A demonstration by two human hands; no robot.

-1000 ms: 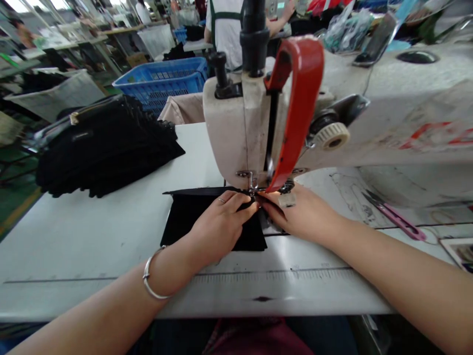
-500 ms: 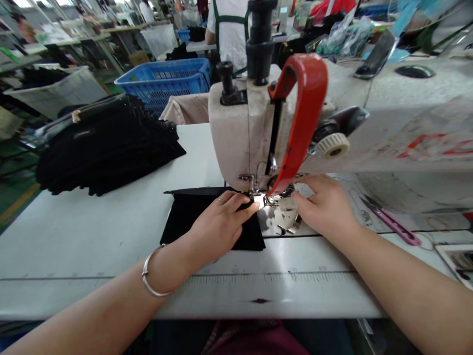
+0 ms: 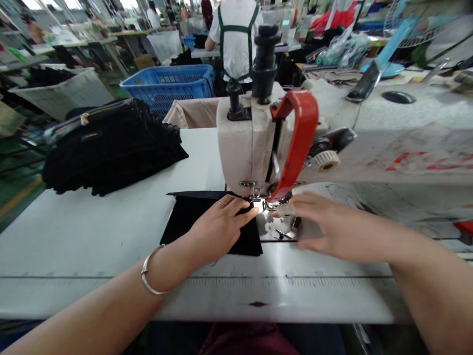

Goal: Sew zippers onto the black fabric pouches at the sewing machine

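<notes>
Black fabric (image 3: 185,217) under flat unclenched left hand (image 3: 218,229); blurred right hand (image 3: 332,229), perhaps slack, past its edge.

No legible text, red lettering (image 3: 424,160) on sewing machine (image 3: 240,143) too blurred to read

A white tabletop (image 3: 92,236) fills the foreground, and a blue basket (image 3: 168,88) stands behind it. Left of the basket sits a pale grey bin (image 3: 62,93) on green floor (image 3: 15,185). Right of the basket, 1 person in a white shirt (image 3: 236,44) faces away. Beyond the basket, worktables (image 3: 121,32) run under bright windows (image 3: 33,4).
</notes>
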